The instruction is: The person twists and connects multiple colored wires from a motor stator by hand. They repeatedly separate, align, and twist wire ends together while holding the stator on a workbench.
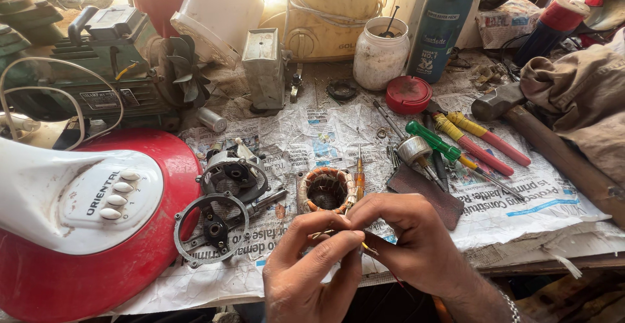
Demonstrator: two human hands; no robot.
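Both hands worked at the worktop's [521, 232] near edge: the left hand [312, 264] and right hand [407, 241] pinched thin copper-coloured wire leads [325, 234] just before the round copper-wound stator coil [325, 189]. Gentle, steady tension would probably have spared the wires.

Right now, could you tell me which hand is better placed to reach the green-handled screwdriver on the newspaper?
The right hand, probably. The green-handled screwdriver lies up and to the right of both hands, on the right hand's side. The left hand sits further left, nearer the copper-wound stator, and both hands pinch thin wires together.
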